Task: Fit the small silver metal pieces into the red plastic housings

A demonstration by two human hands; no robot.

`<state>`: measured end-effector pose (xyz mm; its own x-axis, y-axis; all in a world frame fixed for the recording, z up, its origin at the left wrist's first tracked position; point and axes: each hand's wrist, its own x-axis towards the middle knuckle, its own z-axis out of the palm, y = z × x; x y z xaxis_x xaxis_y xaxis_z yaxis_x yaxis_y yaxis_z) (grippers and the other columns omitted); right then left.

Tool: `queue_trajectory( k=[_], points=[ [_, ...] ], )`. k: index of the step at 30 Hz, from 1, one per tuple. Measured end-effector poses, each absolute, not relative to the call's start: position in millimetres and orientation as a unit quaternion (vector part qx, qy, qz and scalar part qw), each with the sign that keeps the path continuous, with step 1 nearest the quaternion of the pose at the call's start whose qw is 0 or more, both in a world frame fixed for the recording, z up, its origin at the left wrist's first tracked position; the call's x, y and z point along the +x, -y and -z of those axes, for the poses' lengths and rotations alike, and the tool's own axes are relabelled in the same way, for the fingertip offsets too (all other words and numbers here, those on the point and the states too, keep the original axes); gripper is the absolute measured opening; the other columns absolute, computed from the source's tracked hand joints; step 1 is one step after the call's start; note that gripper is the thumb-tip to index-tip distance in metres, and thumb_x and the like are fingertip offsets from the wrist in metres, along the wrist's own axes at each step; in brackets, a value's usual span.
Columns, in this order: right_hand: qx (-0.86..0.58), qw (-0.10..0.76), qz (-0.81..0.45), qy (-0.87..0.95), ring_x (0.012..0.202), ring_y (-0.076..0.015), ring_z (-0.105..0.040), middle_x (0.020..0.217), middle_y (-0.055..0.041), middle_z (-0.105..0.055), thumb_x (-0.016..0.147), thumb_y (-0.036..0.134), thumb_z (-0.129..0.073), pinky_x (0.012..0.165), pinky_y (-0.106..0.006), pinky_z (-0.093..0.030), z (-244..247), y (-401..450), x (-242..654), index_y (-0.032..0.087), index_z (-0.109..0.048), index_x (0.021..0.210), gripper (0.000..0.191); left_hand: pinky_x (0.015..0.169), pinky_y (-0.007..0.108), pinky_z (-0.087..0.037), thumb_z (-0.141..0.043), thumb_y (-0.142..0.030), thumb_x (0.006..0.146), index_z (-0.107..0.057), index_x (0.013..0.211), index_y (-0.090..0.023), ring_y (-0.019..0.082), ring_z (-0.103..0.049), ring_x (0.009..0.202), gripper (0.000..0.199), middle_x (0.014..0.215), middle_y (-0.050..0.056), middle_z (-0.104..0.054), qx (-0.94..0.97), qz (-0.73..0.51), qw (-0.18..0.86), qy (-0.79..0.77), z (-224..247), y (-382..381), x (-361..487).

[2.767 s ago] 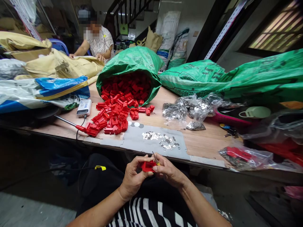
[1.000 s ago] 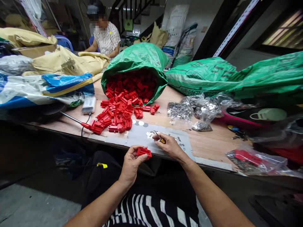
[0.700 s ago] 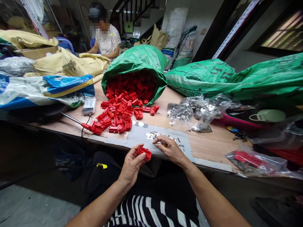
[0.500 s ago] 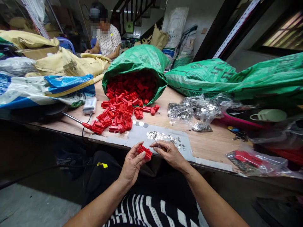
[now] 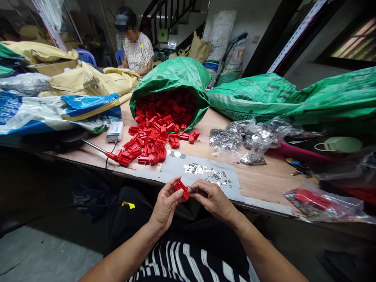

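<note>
My left hand (image 5: 167,205) grips a small red plastic housing (image 5: 181,189) between thumb and fingers, its hollow side showing, just off the table's front edge. Closed around a slim dark pointed tool (image 5: 197,191) is my right hand (image 5: 214,199); its exact kind is hard to make out. The thin tip reaches the right end of the housing, though contact is hidden by my fingers. Beyond my hands, small shiny metal pieces (image 5: 195,169) lie scattered on a grey mat (image 5: 170,174). A heap of similar red housings (image 5: 148,143) spreads to the left of the mat.
A green woven sack (image 5: 173,74) spills red housings. Clear bags of metal parts (image 5: 226,140) sit at right, near a pale green cup (image 5: 339,144). A metal rod with a red end (image 5: 95,147) juts in at left. Another person (image 5: 138,53) sits across the table.
The red housing has tilted in my left hand, its right end lower. My right hand has brought the tool's tip down to the housing. The view has shifted slightly.
</note>
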<state>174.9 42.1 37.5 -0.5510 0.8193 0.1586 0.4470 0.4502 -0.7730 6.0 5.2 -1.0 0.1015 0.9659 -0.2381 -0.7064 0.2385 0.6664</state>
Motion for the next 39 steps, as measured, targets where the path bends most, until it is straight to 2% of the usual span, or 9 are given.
queue_trajectory(
  k=[8, 13, 18, 23, 27, 32, 36, 39],
  points=[
    [-0.336, 0.240, -0.381, 0.827, 0.079, -0.0158, -0.061, 0.085, -0.0037, -0.065, 0.088, 0.017, -0.055, 0.072, -0.027, -0.048, -39.6, -40.7, 176.3, 0.023, -0.065, 0.088, 0.011, 0.079, 0.025, -0.047, -0.074, -0.025, 0.072, -0.065, 0.112, -0.020, 0.013, -0.062, 0.082, 0.041, 0.091, 0.004, -0.069, 0.220, -0.576, 0.724, -0.310, 0.3, -5.6, 6.7],
    [-0.361, 0.253, -0.444, 0.780, 0.076, -0.0154, -0.059, 0.083, -0.0017, -0.062, 0.082, 0.023, -0.065, 0.068, -0.025, -0.047, -29.8, -41.6, 176.6, 0.023, -0.066, 0.088, 0.006, 0.079, 0.025, -0.046, -0.075, -0.025, 0.070, -0.066, 0.109, -0.021, 0.014, -0.062, 0.082, 0.040, 0.090, 0.002, -0.067, 0.239, -0.571, 0.717, -0.321, 2.0, -4.9, 6.5],
    [-0.393, 0.283, -0.499, 0.719, 0.077, -0.0153, -0.057, 0.087, -0.0013, -0.062, 0.082, 0.035, -0.066, 0.069, -0.025, -0.048, -22.7, -42.9, 178.1, 0.021, -0.062, 0.097, 0.021, 0.080, 0.026, -0.047, -0.075, -0.020, 0.070, -0.061, 0.109, -0.022, 0.014, -0.062, 0.087, 0.042, 0.094, 0.002, -0.068, 0.294, -0.572, 0.694, -0.325, 2.0, -7.6, 2.7],
    [-0.428, 0.300, -0.394, 0.756, 0.092, -0.0184, -0.058, 0.099, -0.0059, -0.061, 0.093, 0.033, -0.048, 0.083, -0.031, -0.048, -19.5, -48.2, 183.6, 0.023, -0.061, 0.116, 0.028, 0.084, 0.030, -0.049, -0.074, -0.020, 0.070, -0.055, 0.101, -0.022, 0.016, -0.064, 0.090, 0.037, 0.105, 0.004, -0.066, 0.419, -0.575, 0.604, -0.360, 8.7, -18.0, -2.1],
    [-0.457, 0.281, -0.307, 0.786, 0.082, -0.0182, -0.059, 0.088, -0.0051, -0.060, 0.092, 0.028, -0.048, 0.077, -0.032, -0.050, -8.4, -52.9, 187.4, 0.024, -0.062, 0.118, 0.030, 0.086, 0.033, -0.049, -0.072, -0.018, 0.071, -0.056, 0.104, -0.024, 0.018, -0.066, 0.091, 0.037, 0.102, 0.004, -0.068, 0.525, -0.549, 0.494, -0.423, 15.7, -30.3, -7.5],
    [-0.491, 0.260, -0.288, 0.780, 0.082, -0.0186, -0.064, 0.092, -0.0033, -0.069, 0.088, 0.025, -0.055, 0.076, -0.031, -0.049, -3.2, -55.6, 184.5, 0.024, -0.063, 0.110, 0.023, 0.084, 0.033, -0.051, -0.068, -0.016, 0.073, -0.063, 0.109, -0.025, 0.019, -0.066, 0.087, 0.038, 0.098, 0.004, -0.071, 0.646, -0.478, 0.368, -0.469, 17.3, -44.8, -13.7],
    [-0.475, 0.243, -0.271, 0.801, 0.085, -0.0182, -0.065, 0.094, -0.0030, -0.070, 0.087, 0.021, -0.055, 0.079, -0.031, -0.049, -8.6, -57.2, 179.4, 0.024, -0.067, 0.099, 0.017, 0.098, 0.040, -0.045, -0.069, -0.016, 0.072, -0.067, 0.108, -0.026, 0.021, -0.066, 0.093, 0.038, 0.104, 0.005, -0.071, 0.671, -0.463, 0.350, -0.463, 14.6, -48.9, -13.8],
    [-0.450, 0.240, -0.269, 0.817, 0.086, -0.0178, -0.064, 0.094, -0.0041, -0.068, 0.087, 0.018, -0.055, 0.079, -0.031, -0.049, -10.7, -57.7, 177.7, 0.023, -0.068, 0.098, 0.018, 0.100, 0.042, -0.043, -0.069, -0.015, 0.071, -0.067, 0.108, -0.027, 0.022, -0.067, 0.094, 0.038, 0.104, 0.004, -0.072, 0.668, -0.463, 0.357, -0.460, 13.7, -48.6, -13.4]
  ],
)
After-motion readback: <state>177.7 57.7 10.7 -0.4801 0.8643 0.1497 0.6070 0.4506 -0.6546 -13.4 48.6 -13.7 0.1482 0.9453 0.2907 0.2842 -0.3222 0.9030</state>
